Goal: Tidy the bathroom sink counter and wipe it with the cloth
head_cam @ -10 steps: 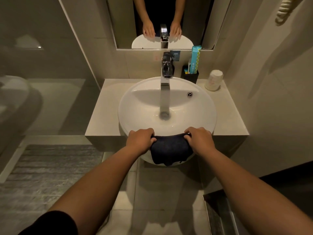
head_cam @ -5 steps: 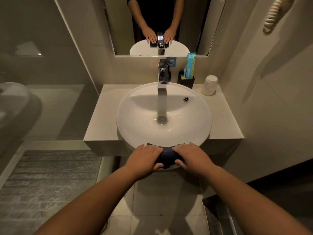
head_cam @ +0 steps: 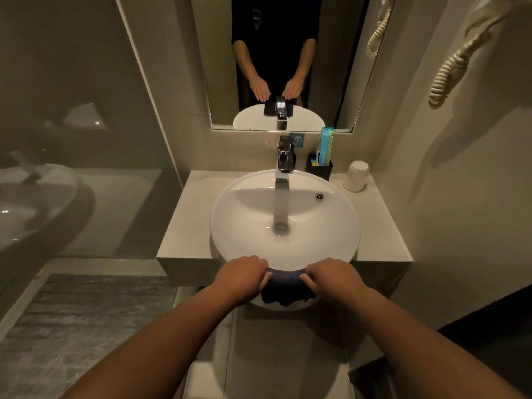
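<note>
A dark blue cloth (head_cam: pixel 283 286) hangs over the front rim of the round white sink (head_cam: pixel 247 240). My left hand (head_cam: pixel 240 276) grips its left side and my right hand (head_cam: pixel 331 279) grips its right side, both resting on the rim. The beige counter (head_cam: pixel 184 220) runs around the sink. At the back right stand a black holder (head_cam: pixel 321 168) with a teal box (head_cam: pixel 326 145) in it and an upside-down white cup (head_cam: pixel 356 176).
A chrome tap (head_cam: pixel 283 168) reaches over the basin from the back. A mirror (head_cam: pixel 282 53) above shows my hands. A coiled cord (head_cam: pixel 452 67) hangs on the right wall. A glass panel (head_cam: pixel 72 125) stands left, a grey mat (head_cam: pixel 80 326) on the floor.
The cloth, bunched between my hands half a second ago, hangs flatter now with my hands further apart. The view has pulled back and tilted up.
</note>
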